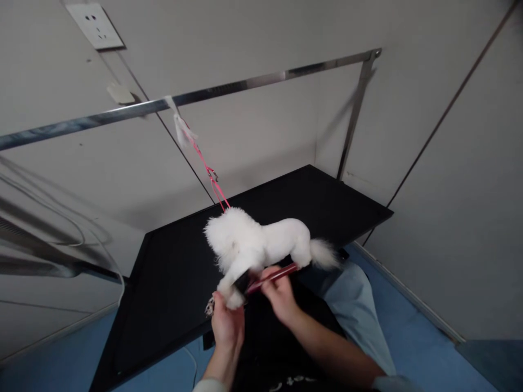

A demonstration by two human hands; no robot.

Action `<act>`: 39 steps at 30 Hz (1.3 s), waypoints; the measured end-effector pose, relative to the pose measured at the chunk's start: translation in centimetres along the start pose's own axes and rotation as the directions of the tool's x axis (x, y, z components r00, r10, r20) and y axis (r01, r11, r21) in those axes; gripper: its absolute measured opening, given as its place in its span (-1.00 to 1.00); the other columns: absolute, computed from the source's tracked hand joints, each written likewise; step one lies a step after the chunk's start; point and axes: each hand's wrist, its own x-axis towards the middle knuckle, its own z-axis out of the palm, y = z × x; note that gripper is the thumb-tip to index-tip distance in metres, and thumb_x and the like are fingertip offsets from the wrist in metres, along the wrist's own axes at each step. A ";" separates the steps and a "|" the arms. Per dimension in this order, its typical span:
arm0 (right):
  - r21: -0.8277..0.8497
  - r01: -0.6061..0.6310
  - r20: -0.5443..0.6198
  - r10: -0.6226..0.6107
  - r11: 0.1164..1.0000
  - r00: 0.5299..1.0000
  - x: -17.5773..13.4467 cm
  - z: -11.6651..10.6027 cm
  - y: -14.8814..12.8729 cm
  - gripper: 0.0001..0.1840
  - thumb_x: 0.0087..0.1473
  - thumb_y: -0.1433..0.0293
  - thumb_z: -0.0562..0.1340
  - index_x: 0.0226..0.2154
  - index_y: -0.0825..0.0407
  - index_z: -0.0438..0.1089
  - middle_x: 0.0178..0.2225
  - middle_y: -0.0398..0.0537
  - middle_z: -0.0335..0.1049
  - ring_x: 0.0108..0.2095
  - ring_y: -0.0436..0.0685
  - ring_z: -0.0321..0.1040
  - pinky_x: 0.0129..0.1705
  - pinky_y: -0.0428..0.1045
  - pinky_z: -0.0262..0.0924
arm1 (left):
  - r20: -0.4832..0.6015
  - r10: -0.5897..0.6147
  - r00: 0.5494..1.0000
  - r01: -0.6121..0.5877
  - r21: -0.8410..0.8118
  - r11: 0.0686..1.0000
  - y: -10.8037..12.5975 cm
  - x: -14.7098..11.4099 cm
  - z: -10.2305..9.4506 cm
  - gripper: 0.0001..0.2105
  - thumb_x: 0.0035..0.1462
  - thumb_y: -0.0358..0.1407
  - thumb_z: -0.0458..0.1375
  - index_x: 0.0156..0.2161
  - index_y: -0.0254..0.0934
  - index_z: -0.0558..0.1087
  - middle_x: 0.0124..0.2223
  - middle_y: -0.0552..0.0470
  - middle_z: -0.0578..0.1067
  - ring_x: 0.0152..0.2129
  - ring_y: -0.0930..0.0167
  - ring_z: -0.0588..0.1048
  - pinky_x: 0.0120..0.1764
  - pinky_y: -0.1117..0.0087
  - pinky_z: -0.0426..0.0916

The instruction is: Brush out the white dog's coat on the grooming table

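A fluffy white dog (281, 239) stands on a black table, its head to the left and its bushy tail to the right. My left hand (226, 326) is closed on one of its front paws, thumb on top. In my right hand (281, 298) is a brush with a dark red handle (291, 269). The dark brush head (242, 282) is blurred and lies against the lower front leg. A pink leash (201, 158) runs from the dog's neck up to a metal bar. Beside my left thumb is a small patterned thing (210, 306) that I cannot make out.
The black grooming table (171, 283) stands close to a grey wall. Over it runs a metal bar (245, 84) with a post (354, 117) at the right end. White cloth (183, 130) is tied where the leash hangs. A wall socket (96, 25) sits upper left.
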 end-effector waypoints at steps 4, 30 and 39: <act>0.004 0.023 -0.192 -0.022 1.000 0.981 0.5 -0.2 0.4 -0.60 -0.06 0.02 0.28 -0.38 -0.01 0.28 -0.45 -0.14 0.30 -0.37 0.10 0.28 -0.28 0.01 0.24 | -0.032 -0.079 0.996 0.075 -0.108 0.991 0.5 -0.4 0.4 -0.63 0.33 -0.12 -0.11 -0.13 -0.18 0.51 -0.12 -0.02 0.59 -0.03 0.34 0.51 0.03 0.28 0.40; 0.084 -0.024 -0.155 0.037 0.996 0.987 -1.1 0.3 0.2 -0.59 -0.06 0.00 0.30 -0.41 -0.02 0.28 -0.45 -0.15 0.29 -0.42 0.07 0.27 -0.34 -0.02 0.22 | 0.405 -0.067 0.912 0.081 -0.017 0.997 -1.6 -1.3 -1.9 -0.28 0.09 0.27 -0.03 -0.02 -0.35 0.53 0.09 -0.24 0.48 0.25 0.14 0.19 0.30 0.10 0.02; 0.070 -0.010 -0.229 0.025 0.997 0.973 0.6 0.0 2.7 -0.61 -0.06 0.03 0.30 -0.37 -0.01 0.31 -0.45 -0.14 0.33 -0.39 0.08 0.29 -0.26 0.02 0.25 | 0.340 -0.052 0.939 0.064 -0.024 0.998 -0.7 -1.3 -0.5 -0.24 0.10 0.26 -0.04 0.05 -0.41 0.49 0.09 -0.29 0.48 0.22 0.15 0.26 0.26 0.15 0.15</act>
